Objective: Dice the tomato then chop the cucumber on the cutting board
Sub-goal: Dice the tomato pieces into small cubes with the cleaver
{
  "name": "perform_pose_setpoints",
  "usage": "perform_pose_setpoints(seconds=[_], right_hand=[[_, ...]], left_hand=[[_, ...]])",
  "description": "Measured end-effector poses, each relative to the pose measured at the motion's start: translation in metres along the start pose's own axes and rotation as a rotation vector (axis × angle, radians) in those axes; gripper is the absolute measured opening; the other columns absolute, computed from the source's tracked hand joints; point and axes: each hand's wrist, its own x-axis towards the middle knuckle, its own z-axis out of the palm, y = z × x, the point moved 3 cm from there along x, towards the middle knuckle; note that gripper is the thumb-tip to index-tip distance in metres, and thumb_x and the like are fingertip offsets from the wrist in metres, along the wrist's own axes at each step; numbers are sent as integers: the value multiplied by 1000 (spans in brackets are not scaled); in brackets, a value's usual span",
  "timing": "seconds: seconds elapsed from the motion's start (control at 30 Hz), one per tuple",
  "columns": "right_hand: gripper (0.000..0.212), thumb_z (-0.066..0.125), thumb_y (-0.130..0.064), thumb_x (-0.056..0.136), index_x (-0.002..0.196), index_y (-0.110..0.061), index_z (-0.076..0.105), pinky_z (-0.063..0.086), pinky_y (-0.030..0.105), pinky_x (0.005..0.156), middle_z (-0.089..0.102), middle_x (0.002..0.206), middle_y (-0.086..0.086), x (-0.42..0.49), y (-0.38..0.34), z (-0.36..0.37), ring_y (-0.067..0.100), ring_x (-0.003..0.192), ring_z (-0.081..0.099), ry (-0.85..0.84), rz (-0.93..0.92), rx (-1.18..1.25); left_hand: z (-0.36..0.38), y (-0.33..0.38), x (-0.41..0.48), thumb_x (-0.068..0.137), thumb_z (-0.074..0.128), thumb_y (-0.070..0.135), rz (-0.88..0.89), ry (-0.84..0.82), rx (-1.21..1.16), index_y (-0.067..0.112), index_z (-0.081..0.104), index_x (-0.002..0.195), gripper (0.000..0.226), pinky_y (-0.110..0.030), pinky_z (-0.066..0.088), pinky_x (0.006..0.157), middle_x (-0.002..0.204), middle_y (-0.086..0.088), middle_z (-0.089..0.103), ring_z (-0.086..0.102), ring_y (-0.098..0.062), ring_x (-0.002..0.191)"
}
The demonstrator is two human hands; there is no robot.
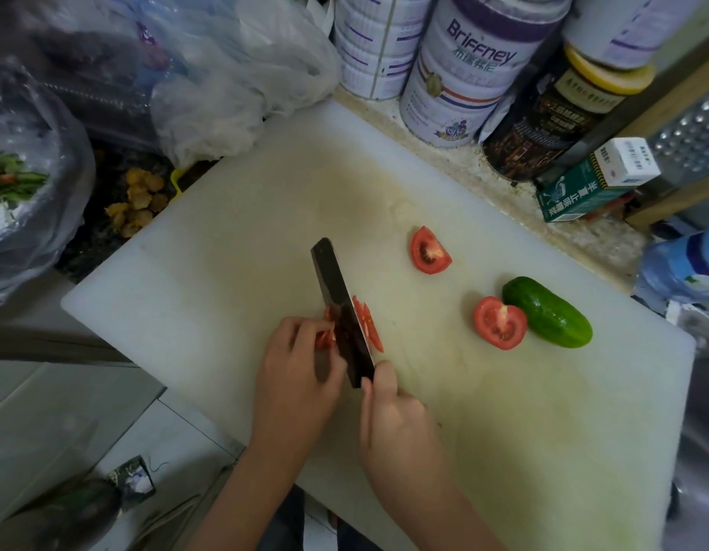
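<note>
Right grip clamped on knife; left grip pinching tomato piece; tin reads "Briffney".

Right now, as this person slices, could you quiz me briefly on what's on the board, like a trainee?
1. True or false: the cucumber is already chopped.
2. Which hand holds the knife? A the left hand, B the right hand, C neither.
3. Fill in: the left hand steadies a piece of ____ on the cutting board.
Key: 1 false, it lies whole; 2 B; 3 tomato.
</note>
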Motion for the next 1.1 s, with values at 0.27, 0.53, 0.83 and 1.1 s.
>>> perform_pose_setpoints(seconds=[0.27,0.53,0.83,1.1], right_hand=[[21,22,-37,101,100,-21,36,34,33,52,47,63,-5,2,-4,-36,21,60,53,28,-109,174],[23,19,-41,96,91,-23,32,30,37,52,38,57,-8,-8,6,-37,24,56,47,49,-127,225],[22,19,-42,97,88,-26,31,24,25,42,42,55,-8,-12,11,-19,15,45,43,53,-159,202],[29,17,-46,99,90,-24,34,38,40,44,52,58,0,-8,9,-14,23,49,51,87,-165,203]], left_hand=[[-1,-5,-3,77,72,6,-13,51,39,11,65,93,18,-9,39,67,91,7,54,56,-9,72],[-3,2,-4,80,72,9,-29,88,44,11,66,94,15,-7,34,65,89,7,54,50,1,69],[-3,0,-7,82,71,10,-82,85,96,14,62,90,12,-6,32,61,88,6,53,50,2,69],[1,4,-8,82,69,7,-59,96,115,11,60,90,13,-8,32,62,89,4,52,51,-8,69]])
